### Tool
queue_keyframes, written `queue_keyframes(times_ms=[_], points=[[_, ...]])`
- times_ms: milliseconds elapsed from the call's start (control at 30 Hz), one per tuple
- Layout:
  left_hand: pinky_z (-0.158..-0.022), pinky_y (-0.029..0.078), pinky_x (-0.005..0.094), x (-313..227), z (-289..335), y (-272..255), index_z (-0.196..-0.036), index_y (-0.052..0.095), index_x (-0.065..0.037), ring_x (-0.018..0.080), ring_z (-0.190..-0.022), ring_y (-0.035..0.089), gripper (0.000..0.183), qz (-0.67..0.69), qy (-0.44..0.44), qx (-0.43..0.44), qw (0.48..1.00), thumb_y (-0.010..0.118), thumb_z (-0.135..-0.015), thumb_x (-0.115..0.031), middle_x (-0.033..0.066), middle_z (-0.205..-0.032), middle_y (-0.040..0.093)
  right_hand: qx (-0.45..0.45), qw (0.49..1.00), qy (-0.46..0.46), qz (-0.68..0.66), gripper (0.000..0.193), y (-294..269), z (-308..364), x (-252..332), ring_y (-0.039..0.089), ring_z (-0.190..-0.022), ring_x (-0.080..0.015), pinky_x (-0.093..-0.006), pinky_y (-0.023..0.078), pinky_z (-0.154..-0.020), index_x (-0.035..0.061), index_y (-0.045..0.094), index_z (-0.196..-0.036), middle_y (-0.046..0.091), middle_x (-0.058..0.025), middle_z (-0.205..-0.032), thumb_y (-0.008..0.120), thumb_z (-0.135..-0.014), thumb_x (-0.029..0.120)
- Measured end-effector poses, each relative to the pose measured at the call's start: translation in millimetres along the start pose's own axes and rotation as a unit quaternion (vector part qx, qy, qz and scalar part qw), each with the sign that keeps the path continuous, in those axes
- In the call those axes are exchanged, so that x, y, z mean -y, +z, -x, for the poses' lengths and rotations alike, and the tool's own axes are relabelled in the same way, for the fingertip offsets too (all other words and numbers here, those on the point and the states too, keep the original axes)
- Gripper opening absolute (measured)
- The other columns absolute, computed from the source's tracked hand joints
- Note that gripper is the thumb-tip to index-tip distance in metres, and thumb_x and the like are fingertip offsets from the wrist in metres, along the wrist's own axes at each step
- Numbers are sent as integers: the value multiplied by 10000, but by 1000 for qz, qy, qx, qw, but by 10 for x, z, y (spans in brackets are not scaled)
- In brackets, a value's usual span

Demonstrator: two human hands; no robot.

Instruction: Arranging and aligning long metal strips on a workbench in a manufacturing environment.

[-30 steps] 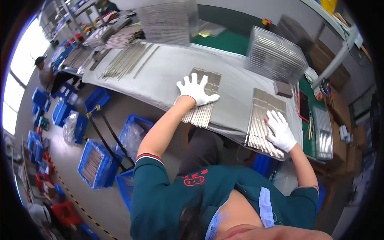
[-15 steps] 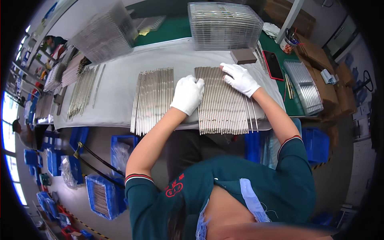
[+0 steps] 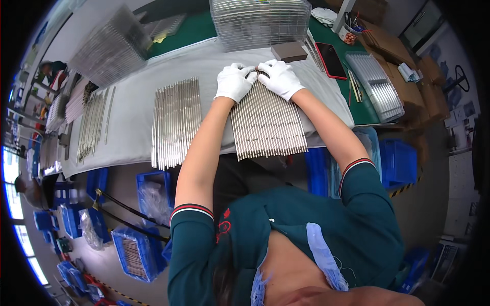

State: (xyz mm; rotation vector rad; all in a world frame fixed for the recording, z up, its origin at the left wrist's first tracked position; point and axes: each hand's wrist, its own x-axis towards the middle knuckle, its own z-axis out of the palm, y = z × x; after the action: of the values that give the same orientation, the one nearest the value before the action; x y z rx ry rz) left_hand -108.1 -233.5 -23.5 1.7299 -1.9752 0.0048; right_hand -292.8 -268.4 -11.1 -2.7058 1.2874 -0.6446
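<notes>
I judge the step in hand to be squaring up the far ends of a flat row of metal rods (image 3: 266,122), which lies on the grey-covered bench (image 3: 132,109) at the centre of the frame, its near ends overhanging the bench edge. My left hand (image 3: 234,81) and right hand (image 3: 279,79), both in white gloves, meet at the row's far end, just below a small brown block (image 3: 289,51). The fingers (image 3: 244,71) of both hands are curled and close together, their tips pressed on the rod ends; whether they pinch a single rod I cannot tell. A second row of rods (image 3: 176,122) lies apart to the left. The next move, as I see it, calls for even, light pressure so no rod rides over its neighbour.
</notes>
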Motion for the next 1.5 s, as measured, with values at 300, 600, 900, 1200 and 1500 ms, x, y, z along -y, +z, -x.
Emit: queue_keyframes(times_ms=[300,600,900,1200,1500], points=[[-959,526,442,-253,454,-191,-1193,767,-212,341,-1068,670,323,2,12,8,1000,612,-959,-371,144,-1169,714,-30,999,-7,-8,355,-56,396,224,691,-1027,-335,-480,564,-872,122,697,-1136,716,-131,-1136,601,-908,377],[-1042,465,476,-236,1337,-1276,-1432,544,-116,402,-1209,535,659,-51,252,212,943,735,-804,-167,183,-1340,548,213,966,-127,68,684,-1165,1293,-31,385,-1469,-368,-468,307,-1218,71,530,-1430,420,-184,-1579,713,-797,254],[-908,469,441,-548,1491,-634,-1192,647,-108,306,-1048,568,388,69,355,10,932,617,-806,-131,113,-1178,583,58,975,-132,166,500,-668,1696,328,461,-1387,-400,-570,281,-1198,75,568,-1376,516,-237,-1433,561,-890,192],[-1024,431,574,-913,1270,-470,-1130,668,-124,335,-1159,564,453,185,395,-31,899,740,-685,-164,102,-1210,613,90,974,-196,-74,800,-622,1375,363,356,-1480,-438,-551,229,-1252,-32,459,-1469,409,-267,-1554,708,-799,329],[-836,550,281,-482,-142,-1043,-1156,681,3,123,-907,678,202,531,-8,-107,841,694,-974,-84,45,-1043,744,-36,735,-64,-674,920,-237,-414,565,576,-1073,-128,-307,505,-938,47,529,-1368,636,-41,-1196,540,-861,815]])
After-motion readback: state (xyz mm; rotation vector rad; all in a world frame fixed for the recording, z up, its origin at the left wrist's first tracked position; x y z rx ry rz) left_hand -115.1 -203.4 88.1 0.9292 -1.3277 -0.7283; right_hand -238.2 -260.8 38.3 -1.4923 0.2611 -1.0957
